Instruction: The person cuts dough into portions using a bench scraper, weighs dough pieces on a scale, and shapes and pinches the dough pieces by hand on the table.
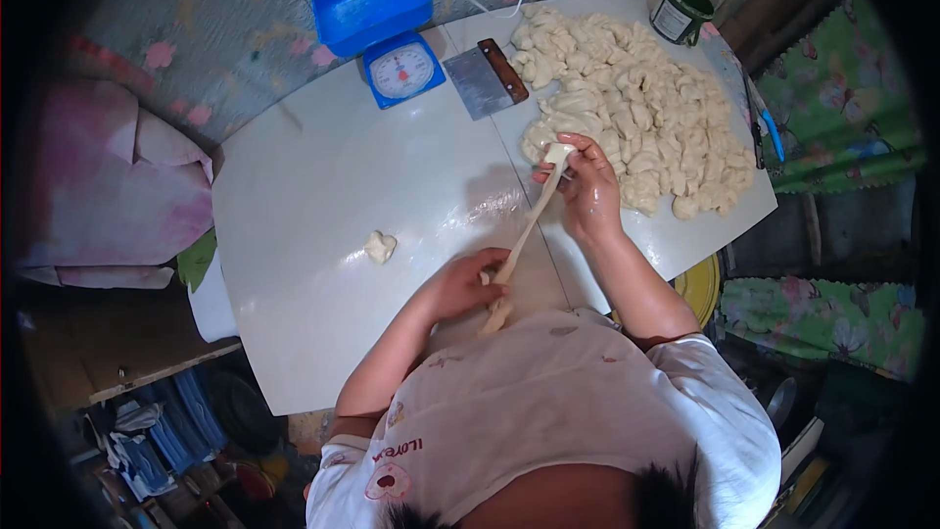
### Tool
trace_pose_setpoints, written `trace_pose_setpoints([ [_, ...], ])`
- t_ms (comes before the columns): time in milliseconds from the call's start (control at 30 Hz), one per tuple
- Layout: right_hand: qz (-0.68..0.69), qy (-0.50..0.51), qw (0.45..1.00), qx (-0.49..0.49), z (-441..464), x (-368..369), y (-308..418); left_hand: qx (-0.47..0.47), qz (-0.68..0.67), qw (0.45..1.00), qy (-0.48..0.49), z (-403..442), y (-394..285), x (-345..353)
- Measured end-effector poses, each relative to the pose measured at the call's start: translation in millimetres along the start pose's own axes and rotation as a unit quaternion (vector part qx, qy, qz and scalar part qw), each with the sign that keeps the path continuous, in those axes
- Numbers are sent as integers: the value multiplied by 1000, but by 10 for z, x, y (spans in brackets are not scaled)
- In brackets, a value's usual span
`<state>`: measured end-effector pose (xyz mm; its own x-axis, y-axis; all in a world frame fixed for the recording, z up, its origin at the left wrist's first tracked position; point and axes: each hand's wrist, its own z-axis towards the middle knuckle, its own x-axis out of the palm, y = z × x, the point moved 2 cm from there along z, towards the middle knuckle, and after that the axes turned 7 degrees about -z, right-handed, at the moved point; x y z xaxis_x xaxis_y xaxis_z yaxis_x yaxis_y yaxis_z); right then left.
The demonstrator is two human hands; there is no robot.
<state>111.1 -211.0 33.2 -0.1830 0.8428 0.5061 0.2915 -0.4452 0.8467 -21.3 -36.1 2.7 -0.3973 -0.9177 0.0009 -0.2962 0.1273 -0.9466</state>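
Note:
A long strip of dough is stretched between my two hands above the front of the table. My right hand is raised near the dough pile and pinches the upper end, where a pale, squarish bit shows between the fingers. Lower down, close to my shirt, my left hand is closed around the strip, and its loose end hangs below the fingers. A small dough piece lies alone to the left. The big heap of dough pieces covers the right side of the table.
At the back stands a blue kitchen scale with a blue tray. Beside it lies a wide dough scraper with a wooden handle. A dark green tub sits at the far right corner, and a blue-handled tool rests along the right edge.

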Motion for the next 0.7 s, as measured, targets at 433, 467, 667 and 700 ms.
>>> trace_pose_setpoints([
  [433, -531, 273, 800, -63, -475, -78, -309, 20, 240, 945, -220, -219, -82, 265],
  [467, -594, 308, 731, -133, -541, -16, -320, 20, 240, 945, -222, -194, -34, 241],
  [667, -558, 259, 787, -44, -233, -248, -328, 57, -160, 962, -216, -152, 261, -72],
  [700, -438, 178, 880, 49, -158, -269, -228, 58, -160, 961, -219, -179, 249, -87],
])
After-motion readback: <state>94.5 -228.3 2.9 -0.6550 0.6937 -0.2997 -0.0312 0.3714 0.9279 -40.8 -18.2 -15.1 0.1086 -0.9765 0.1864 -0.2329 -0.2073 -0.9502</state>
